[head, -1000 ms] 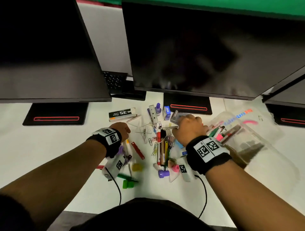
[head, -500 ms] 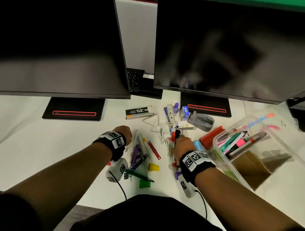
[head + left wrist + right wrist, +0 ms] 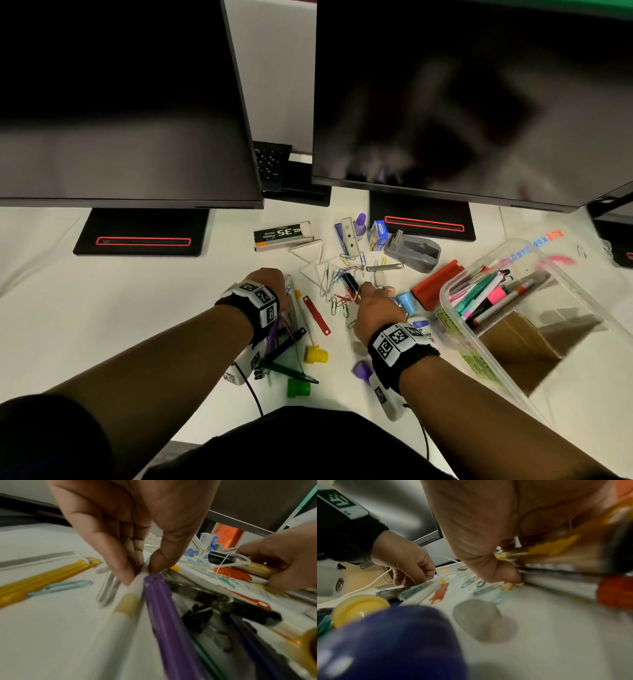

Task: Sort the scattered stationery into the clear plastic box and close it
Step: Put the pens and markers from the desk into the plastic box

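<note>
The clear plastic box (image 3: 479, 366) stands open at the right with several pens (image 3: 489, 294) inside. My left hand (image 3: 270, 282) is down on the left part of the pile. In the left wrist view its thumb and fingers (image 3: 143, 569) pinch the end of a white pen (image 3: 123, 615), beside a purple pen (image 3: 163, 615). My right hand (image 3: 370, 298) is at the middle of the pile, just left of the box. Its fingers grip a bundle of pens (image 3: 565, 563), among them a yellow one and a white one with a red cap; a black and red end (image 3: 351, 284) sticks out.
Two dark monitors on stands overhang the back of the white desk. A staples box (image 3: 282, 234), a grey stapler (image 3: 412, 251), a red block (image 3: 436, 284), paper clips (image 3: 337, 301) and yellow (image 3: 317, 354), green (image 3: 298, 389) and purple (image 3: 361, 368) caps lie scattered. A cardboard box (image 3: 520, 346) shows through the clear box.
My right hand has drawn back from the grey stapler to the middle of the pile and closed round several pens. My left hand has stayed at the pens on the left.
</note>
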{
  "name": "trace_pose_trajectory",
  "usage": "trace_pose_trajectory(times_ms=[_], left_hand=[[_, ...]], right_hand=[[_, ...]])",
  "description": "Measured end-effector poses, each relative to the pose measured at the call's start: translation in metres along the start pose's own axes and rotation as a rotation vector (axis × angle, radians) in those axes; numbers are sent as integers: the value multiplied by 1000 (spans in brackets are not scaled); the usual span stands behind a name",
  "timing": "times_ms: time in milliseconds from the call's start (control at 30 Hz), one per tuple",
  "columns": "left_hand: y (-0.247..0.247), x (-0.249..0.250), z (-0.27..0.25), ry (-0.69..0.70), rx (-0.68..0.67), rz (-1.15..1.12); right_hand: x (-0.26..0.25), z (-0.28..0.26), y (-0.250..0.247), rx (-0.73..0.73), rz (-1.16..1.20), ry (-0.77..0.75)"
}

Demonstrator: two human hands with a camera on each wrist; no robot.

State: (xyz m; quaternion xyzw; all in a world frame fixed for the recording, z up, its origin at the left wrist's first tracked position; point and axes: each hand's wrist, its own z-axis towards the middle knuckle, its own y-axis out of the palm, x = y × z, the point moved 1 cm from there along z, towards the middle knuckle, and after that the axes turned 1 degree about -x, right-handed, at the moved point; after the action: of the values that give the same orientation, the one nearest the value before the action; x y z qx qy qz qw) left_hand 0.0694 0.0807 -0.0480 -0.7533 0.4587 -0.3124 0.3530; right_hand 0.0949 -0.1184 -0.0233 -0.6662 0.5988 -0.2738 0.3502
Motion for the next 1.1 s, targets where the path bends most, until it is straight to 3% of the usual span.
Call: trace_pose_trajectory(times_ms=[400,733,900,1000,1100], left_hand=[[-9,17,4,-67,-20,-156],[3,29,5,-19,-52,-77],[-13,31,4,-89,-50,-268],[-28,30,-4,-36,8,-292],[-37,23,-10,57,56,-354]], right_hand=[[10,-2,-32,18,211,0],[28,0,-35,23,394,-44],[40,-6,-40,96,507,-62],[39,-23,-36,84,380,-204],[31,-47,-22,-95,183,-459]])
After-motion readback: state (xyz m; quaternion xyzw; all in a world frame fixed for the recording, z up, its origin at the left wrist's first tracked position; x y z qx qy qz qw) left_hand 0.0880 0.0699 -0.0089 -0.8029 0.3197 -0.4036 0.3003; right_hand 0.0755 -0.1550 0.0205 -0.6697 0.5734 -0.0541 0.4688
